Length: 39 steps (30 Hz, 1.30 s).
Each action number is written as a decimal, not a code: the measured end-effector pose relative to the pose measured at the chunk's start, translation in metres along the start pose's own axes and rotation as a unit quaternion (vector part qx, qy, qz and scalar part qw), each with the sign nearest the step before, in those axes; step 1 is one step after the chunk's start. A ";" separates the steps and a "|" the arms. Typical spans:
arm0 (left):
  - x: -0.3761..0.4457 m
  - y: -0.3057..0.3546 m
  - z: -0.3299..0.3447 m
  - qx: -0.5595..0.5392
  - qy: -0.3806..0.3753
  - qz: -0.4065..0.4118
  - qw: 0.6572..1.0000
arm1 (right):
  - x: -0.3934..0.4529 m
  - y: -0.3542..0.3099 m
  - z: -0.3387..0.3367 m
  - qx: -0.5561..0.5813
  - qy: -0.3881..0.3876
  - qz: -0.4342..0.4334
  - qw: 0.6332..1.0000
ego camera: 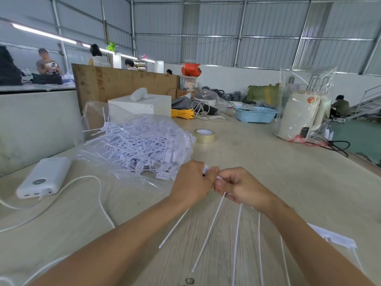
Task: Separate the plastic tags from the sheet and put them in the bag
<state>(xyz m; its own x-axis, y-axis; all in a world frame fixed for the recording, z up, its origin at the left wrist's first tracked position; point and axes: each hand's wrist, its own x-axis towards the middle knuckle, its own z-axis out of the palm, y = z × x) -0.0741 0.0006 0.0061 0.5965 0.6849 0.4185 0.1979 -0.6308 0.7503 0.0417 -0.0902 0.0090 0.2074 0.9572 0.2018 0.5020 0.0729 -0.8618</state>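
Observation:
My left hand (190, 182) and my right hand (240, 187) meet above the table's middle, both pinching the white heads of a strip of plastic tags (208, 234). Several thin white tails hang down from my hands toward me. Just left of my hands lies a clear plastic bag (115, 141), open and heaped with loose white tags (144, 147). More white tag pieces (334, 237) lie on the table under my right forearm.
A white power bank (44, 177) with a white cable (88, 195) lies at the left. A tape roll (204, 135) sits beyond the bag. Farther back stand a white box (140, 104), a blue basket (255, 114) and a wrapped white appliance (300, 116).

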 end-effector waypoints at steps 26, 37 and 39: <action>0.103 -0.071 -0.089 0.397 -0.031 0.024 0.917 | 0.005 0.001 0.007 -0.085 0.029 -0.056 0.994; 0.060 -0.008 -0.069 0.577 -0.206 -0.042 0.789 | 0.001 0.003 0.005 -0.029 0.031 -0.022 0.999; 0.042 0.017 -0.071 0.567 -0.164 -0.044 0.806 | 0.001 0.001 0.005 -0.026 0.032 -0.022 0.999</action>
<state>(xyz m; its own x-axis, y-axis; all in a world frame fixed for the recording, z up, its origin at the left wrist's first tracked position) -0.1013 0.0445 0.0731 0.6779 0.7295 0.0910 0.7234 -0.6400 -0.2592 0.0382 -0.0881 0.0056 0.2362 0.9335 0.2699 0.5537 0.0990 -0.8268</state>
